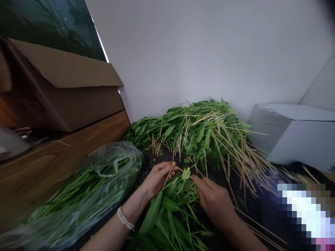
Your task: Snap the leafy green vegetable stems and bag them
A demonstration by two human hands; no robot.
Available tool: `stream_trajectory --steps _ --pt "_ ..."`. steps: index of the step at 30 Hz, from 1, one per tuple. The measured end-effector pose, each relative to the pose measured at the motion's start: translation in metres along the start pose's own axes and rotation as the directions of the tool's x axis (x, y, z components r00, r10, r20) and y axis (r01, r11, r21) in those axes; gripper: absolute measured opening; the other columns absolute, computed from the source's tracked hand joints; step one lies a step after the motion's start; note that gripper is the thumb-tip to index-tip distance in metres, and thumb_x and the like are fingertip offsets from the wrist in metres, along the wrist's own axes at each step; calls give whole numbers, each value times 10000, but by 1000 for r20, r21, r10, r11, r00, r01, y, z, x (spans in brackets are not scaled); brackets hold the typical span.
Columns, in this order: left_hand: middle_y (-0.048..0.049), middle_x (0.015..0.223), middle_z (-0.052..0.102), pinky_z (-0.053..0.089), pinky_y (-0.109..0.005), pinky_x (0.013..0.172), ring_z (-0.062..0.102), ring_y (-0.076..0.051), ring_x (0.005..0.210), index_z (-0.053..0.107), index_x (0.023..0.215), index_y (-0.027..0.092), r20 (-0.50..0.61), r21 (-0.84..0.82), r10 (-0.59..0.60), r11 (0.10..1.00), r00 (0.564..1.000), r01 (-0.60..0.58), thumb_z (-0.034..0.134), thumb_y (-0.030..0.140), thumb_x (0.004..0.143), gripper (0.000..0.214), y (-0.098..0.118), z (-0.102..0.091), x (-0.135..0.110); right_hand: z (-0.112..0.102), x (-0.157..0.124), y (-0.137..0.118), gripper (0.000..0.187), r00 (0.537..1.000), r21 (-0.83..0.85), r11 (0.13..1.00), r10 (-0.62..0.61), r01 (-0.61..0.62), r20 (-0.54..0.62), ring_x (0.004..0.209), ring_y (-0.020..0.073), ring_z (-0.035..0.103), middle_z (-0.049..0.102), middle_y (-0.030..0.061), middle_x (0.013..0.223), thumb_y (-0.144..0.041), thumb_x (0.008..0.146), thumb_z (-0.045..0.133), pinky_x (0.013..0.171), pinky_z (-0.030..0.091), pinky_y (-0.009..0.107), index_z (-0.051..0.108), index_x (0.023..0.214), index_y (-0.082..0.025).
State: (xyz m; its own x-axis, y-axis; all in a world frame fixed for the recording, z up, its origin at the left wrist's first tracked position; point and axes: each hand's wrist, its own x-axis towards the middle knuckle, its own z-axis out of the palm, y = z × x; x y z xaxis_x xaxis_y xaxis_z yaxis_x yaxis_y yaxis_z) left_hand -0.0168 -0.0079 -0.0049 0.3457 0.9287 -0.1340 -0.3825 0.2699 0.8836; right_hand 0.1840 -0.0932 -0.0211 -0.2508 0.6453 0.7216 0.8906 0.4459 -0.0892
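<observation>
Between the thumb and fingers of my left hand (158,176) is a leafy green stem (169,177) that looks like water spinach, its leaf hanging down. My right hand (212,195) is closed on a thin wooden skewer (179,168), which points left toward the pinched stem. Several cut stem ends (186,173) sit together on the skewer just left of my right fingers. Whether the skewer's tip has pierced the left stem, I cannot tell. Loose leafy greens (167,223) spread below both hands. A beaded bracelet (125,219) circles my left wrist.
Against the wall lies a large heap of greens (172,122) with many skewers (235,150) sticking out. A clear plastic bag (133,151) of greens lies left, near a cardboard box (89,108) on a wooden surface (110,130). At right stands a white box (311,139); a pixelated patch covers the lower right.
</observation>
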Motion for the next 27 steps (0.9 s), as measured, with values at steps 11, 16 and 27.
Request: stream_trajectory --steps 11,16,27 --pt "-25 705 675 403 -172 602 544 -58 590 745 839 103 -21 31 11 999 1000 -10 841 330 631 322 0 1 0 -1 0 -1 346 1000 -2 1000 -7 7 -6 603 130 609 627 39 712 -103 929 337 561 451 223 653 1068 -113" --pt "-28 674 666 397 -189 594 527 -69 571 750 837 98 -45 28 16 999 999 -15 862 327 587 357 0 3 -1 0 -1 -2 344 1000 -11 1000 -2 2 12 631 139 619 628 45 722 -115 935 334 569 455 228 650 1070 -114" --pt "-54 756 690 413 -189 605 541 -74 599 735 693 96 -7 121 100 988 995 -99 840 367 617 300 -4 3 0 2 -4 -3 314 997 8 999 47 -47 58 598 134 605 621 23 715 -129 934 358 550 427 231 642 1068 -150"
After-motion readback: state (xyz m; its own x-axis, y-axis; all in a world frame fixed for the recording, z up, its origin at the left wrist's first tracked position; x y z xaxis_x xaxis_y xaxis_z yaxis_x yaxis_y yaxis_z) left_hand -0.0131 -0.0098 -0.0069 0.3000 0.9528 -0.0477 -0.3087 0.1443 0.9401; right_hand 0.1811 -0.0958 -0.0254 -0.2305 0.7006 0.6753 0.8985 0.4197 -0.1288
